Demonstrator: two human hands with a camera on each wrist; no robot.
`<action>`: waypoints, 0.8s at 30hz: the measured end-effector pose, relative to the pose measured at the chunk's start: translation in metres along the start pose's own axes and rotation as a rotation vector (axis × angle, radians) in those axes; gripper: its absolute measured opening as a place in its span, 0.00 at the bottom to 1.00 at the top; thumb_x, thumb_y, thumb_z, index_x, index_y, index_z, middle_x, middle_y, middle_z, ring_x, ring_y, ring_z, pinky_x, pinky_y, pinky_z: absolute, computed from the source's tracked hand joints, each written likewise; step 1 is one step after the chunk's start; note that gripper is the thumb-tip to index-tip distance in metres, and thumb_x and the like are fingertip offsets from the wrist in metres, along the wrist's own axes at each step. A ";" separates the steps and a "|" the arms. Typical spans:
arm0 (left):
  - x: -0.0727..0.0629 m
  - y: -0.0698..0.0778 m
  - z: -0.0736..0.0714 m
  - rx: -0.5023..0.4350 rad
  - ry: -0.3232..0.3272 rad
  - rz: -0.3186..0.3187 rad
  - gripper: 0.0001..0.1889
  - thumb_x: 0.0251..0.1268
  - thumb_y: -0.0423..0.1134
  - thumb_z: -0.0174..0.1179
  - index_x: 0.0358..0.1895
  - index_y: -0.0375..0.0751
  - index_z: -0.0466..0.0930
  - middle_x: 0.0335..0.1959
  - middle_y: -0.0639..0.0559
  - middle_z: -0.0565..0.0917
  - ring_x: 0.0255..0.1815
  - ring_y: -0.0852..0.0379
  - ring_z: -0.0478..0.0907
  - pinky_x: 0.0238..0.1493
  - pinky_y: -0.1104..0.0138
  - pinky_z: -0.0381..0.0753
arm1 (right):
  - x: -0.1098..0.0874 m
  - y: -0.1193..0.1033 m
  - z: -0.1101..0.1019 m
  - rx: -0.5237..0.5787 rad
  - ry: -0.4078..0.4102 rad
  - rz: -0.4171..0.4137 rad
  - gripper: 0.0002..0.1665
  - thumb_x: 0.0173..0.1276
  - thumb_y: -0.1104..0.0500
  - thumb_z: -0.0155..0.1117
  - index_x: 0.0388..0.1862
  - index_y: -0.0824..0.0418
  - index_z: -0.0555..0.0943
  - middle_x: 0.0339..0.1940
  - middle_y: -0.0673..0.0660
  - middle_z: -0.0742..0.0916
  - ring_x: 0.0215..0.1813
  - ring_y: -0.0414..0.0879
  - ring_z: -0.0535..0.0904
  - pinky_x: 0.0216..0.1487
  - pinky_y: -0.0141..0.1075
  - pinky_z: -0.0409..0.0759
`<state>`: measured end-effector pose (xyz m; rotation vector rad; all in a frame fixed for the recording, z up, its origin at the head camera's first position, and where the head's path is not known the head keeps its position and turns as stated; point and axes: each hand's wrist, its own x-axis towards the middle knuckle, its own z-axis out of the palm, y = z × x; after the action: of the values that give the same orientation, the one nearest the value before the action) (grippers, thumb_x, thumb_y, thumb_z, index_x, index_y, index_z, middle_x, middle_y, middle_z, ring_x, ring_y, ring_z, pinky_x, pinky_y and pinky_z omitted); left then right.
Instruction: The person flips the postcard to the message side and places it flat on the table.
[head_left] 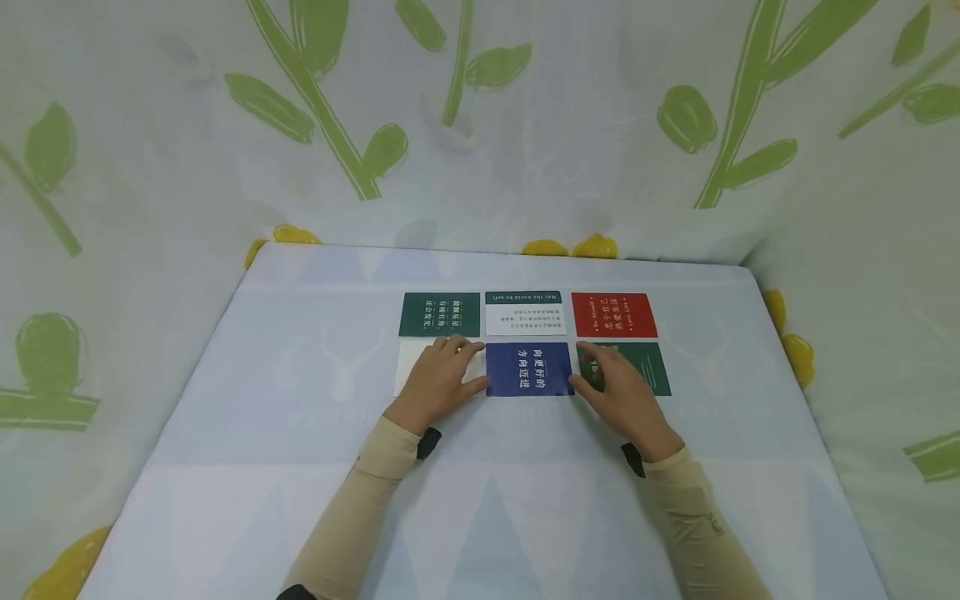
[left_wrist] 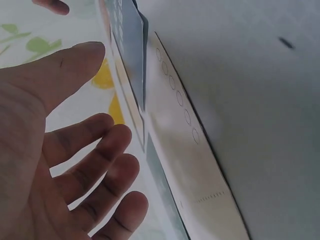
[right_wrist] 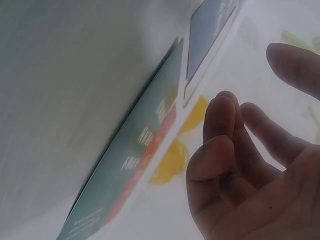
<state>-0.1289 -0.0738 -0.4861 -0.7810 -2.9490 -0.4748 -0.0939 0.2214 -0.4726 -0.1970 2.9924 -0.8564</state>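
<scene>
A pale wall cloth [head_left: 570, 167] printed with green stems and yellow shapes encloses the back and sides. Before it lies the counter [head_left: 517, 467], its white surface patterned with pale blue triangles. Two beige sleeves [head_left: 352, 508] reach in from the near edge.

The left hand [head_left: 438, 379] and right hand [head_left: 618, 396] stand apart, one at each short edge of the blue card [head_left: 528, 369]. On each, the thumb is spread from lightly bent fingers; whether the fingertips bear on the card cannot be told.

The blue card occupies the middle of the near row, between a white card [head_left: 407, 360], partly under the left hand, and a green card [head_left: 651, 368], partly under the right. Far row, left to right: a dark green card [head_left: 439, 315], a green-banded card [head_left: 523, 318], a red card [head_left: 615, 317]. Smallest: a black fitting [head_left: 429, 442] at each wrist.
</scene>
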 end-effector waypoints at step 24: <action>0.037 0.014 0.009 0.107 -0.147 0.013 0.39 0.61 0.63 0.68 0.69 0.41 0.76 0.59 0.44 0.77 0.58 0.46 0.71 0.60 0.54 0.73 | 0.014 0.006 -0.005 -0.057 -0.111 0.039 0.46 0.66 0.50 0.74 0.78 0.58 0.65 0.65 0.66 0.76 0.58 0.59 0.74 0.57 0.57 0.79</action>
<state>-0.1539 -0.0421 -0.4862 -0.8566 -3.0704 -0.2671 -0.1092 0.2275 -0.4717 -0.1806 2.9086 -0.7322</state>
